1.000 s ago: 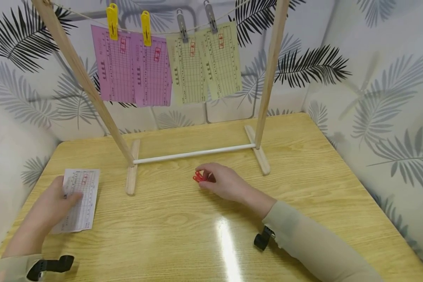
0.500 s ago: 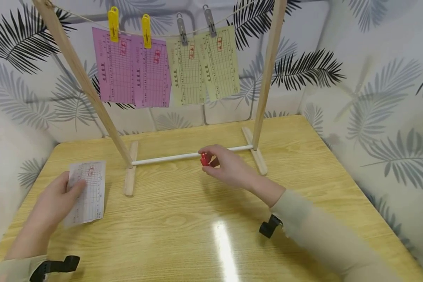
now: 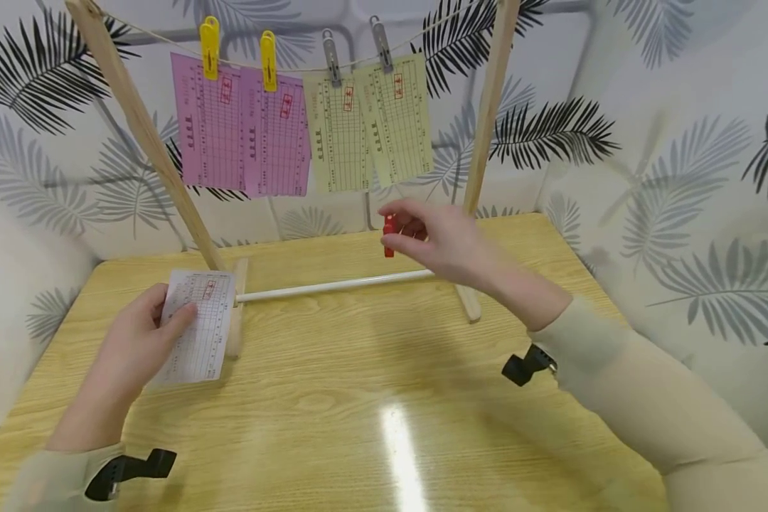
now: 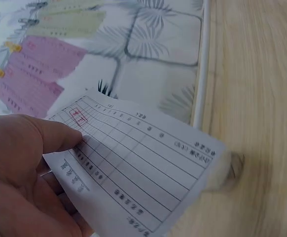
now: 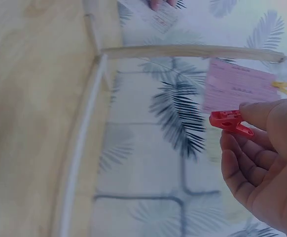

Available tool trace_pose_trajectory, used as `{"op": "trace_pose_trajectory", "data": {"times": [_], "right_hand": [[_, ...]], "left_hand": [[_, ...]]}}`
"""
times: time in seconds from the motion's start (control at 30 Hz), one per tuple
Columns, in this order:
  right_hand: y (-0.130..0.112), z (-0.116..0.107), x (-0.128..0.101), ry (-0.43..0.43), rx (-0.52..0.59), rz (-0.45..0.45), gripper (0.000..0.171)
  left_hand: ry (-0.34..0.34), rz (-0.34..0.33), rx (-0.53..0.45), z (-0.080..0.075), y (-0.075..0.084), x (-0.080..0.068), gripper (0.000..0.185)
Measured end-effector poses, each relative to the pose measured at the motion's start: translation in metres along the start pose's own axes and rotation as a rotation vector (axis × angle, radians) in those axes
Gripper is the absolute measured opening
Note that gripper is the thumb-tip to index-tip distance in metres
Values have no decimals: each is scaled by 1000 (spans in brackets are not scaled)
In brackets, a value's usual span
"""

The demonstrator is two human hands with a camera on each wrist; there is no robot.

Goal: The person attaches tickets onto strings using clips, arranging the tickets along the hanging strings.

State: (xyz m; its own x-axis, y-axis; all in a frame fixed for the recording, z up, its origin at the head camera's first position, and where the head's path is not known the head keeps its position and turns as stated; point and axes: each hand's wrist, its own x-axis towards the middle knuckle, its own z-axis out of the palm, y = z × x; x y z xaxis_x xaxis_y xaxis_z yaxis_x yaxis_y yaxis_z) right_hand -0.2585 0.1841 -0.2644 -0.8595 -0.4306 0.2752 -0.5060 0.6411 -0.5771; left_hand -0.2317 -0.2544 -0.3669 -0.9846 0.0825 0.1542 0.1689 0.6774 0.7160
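My left hand (image 3: 142, 338) grips a white printed form slip (image 3: 200, 327) by its left edge, thumb on top of the printed face. The slip's red stamp shows near its top, and in the left wrist view the sheet (image 4: 138, 168) is slightly bowed. Between thumb and fingertips my right hand (image 3: 444, 238) pinches a small red clothespin (image 3: 389, 235), raised over the back of the table. The right wrist view shows that clothespin (image 5: 227, 120) from the side. Two pink slips (image 3: 211, 131) and two yellow-green slips (image 3: 397, 121) hang from a string above.
Yellow clothespins (image 3: 268, 60) and grey clothespins (image 3: 382, 44) fasten the hanging slips. The string runs between wooden posts (image 3: 142, 131), joined below by a white rod (image 3: 333, 286). The frame stands on a wood-grain table (image 3: 307, 427) before a leaf-patterned backdrop (image 3: 665, 185).
The right hand has picked the red clothespin up off the table and lifted it up and forward. The left hand has moved up and to the right with the white slip.
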Motion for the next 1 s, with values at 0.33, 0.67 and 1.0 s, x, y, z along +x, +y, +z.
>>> {"op": "trace_pose_trajectory", "data": {"times": [0.33, 0.67, 1.0], "right_hand": [[-38, -84, 3, 115, -182, -76, 42], [-70, -145, 5, 213, -334, -43, 38], [-84, -175, 25, 277, -476, 1, 43]], "left_hand": [[-71, 103, -109, 21, 58, 14, 40], [-85, 226, -240, 54, 118, 32, 29], [-72, 324, -464, 103, 173, 54, 21]]}}
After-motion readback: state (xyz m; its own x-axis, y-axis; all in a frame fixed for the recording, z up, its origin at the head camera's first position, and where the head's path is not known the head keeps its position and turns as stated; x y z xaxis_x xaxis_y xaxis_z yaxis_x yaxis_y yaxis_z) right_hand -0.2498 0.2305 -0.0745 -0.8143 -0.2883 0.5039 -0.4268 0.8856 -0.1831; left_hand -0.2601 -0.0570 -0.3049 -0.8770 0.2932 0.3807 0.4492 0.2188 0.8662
